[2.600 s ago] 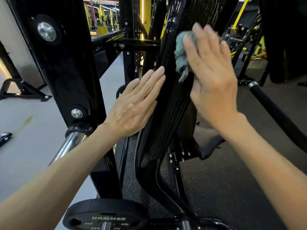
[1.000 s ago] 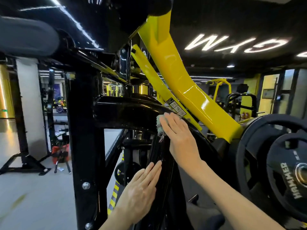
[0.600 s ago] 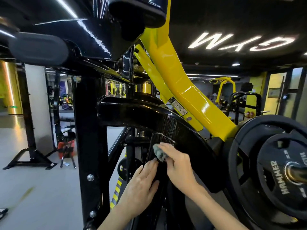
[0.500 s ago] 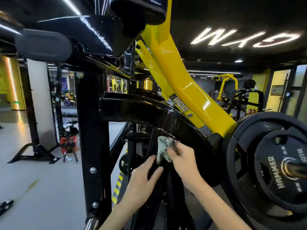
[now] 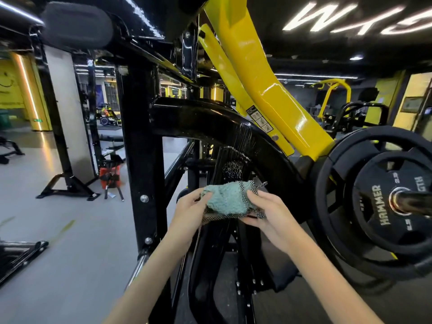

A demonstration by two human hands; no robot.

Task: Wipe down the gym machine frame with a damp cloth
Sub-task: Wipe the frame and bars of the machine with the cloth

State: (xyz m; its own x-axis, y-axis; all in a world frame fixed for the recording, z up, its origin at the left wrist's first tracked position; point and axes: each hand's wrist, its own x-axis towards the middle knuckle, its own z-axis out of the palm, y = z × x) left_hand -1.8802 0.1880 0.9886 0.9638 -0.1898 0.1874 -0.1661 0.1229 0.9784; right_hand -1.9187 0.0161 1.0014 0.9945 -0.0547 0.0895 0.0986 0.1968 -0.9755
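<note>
Gripping nubby teal cloth (image 5: 225, 199) — both hands.

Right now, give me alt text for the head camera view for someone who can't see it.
Two bare hands, left hand and right hand, hold a teal cloth between them, off the curved black frame. A weight plate sits at right.

Dim gym, bright ceiling strips glaring off the yellow beam (image 5: 268, 90); wide-angle edges bend, floor blurred
</note>
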